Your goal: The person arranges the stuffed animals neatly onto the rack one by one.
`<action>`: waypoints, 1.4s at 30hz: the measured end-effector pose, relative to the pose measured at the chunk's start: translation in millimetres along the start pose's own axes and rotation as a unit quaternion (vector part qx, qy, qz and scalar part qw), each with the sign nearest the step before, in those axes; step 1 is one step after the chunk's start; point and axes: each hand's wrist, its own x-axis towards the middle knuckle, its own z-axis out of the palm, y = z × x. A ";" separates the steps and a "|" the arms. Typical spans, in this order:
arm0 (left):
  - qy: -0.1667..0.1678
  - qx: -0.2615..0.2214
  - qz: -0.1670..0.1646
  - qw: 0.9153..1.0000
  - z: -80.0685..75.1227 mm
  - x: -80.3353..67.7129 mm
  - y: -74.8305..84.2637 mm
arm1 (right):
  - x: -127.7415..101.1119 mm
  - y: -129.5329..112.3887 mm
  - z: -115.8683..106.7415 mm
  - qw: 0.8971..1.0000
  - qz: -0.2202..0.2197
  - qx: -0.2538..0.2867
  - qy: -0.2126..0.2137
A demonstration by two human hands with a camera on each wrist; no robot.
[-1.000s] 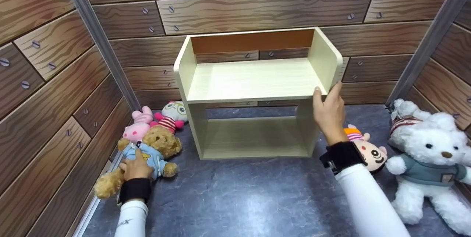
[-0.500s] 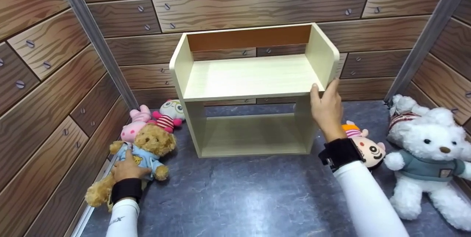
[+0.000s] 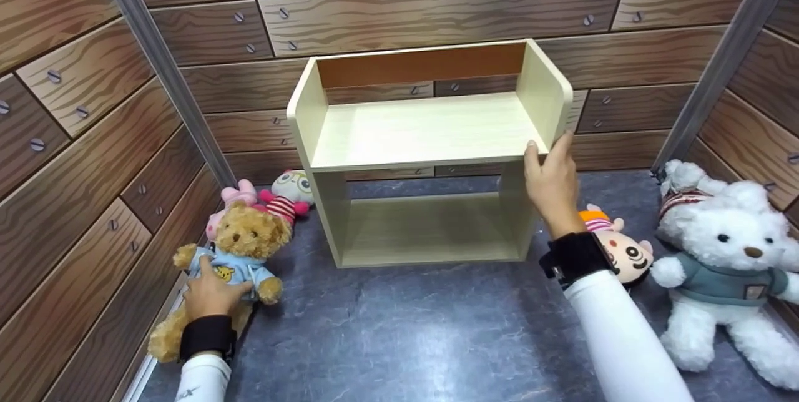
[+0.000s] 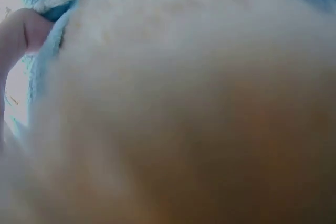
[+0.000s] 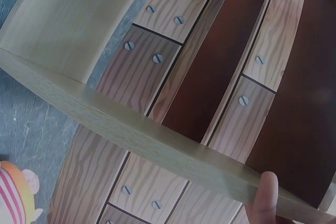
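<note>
A brown teddy bear (image 3: pixel 242 241) in a light blue shirt sits at the left on the grey floor (image 3: pixel 412 327). My left hand (image 3: pixel 211 294) grips its body from behind. The left wrist view is filled with the bear's blurred fur (image 4: pixel 199 119) and blue cloth, with one finger (image 4: pixel 23 32) at the edge. A pale wooden two-level shelf unit (image 3: pixel 424 133) stands against the back wall. My right hand (image 3: pixel 549 177) holds the front edge of its right side panel, thumb inside and fingers outside. In the right wrist view, a fingertip (image 5: pixel 265 195) lies on the shelf board's edge (image 5: pixel 131 124).
A pink plush (image 3: pixel 238 196) and a striped big-eyed plush (image 3: pixel 290 193) lie left of the shelf. At the right are a small doll with an orange hat (image 3: pixel 621 252), a large white bear (image 3: pixel 730 264) and another white plush (image 3: pixel 683 193). Wood-patterned walls close in three sides.
My left hand has drawn the brown bear up and slightly toward me, away from the pink plush. My right hand has stayed on the shelf panel.
</note>
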 end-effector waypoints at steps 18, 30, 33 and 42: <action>0.086 -0.155 0.056 0.983 14.0 -47.2 64.7 | 1.0 -2.0 -1.6 1.000 -0.007 0.009 -0.008; 0.177 -0.247 0.182 0.935 45.1 -93.6 118.1 | -0.4 1.0 -3.1 1.000 0.001 0.000 0.001; 0.190 -0.264 0.211 0.922 57.7 -103.6 137.0 | -0.1 1.7 -4.1 1.000 0.002 0.001 0.003; 0.147 -0.257 0.161 0.941 88.9 -117.5 192.7 | -1.5 -0.5 -1.7 1.000 0.016 0.003 -0.011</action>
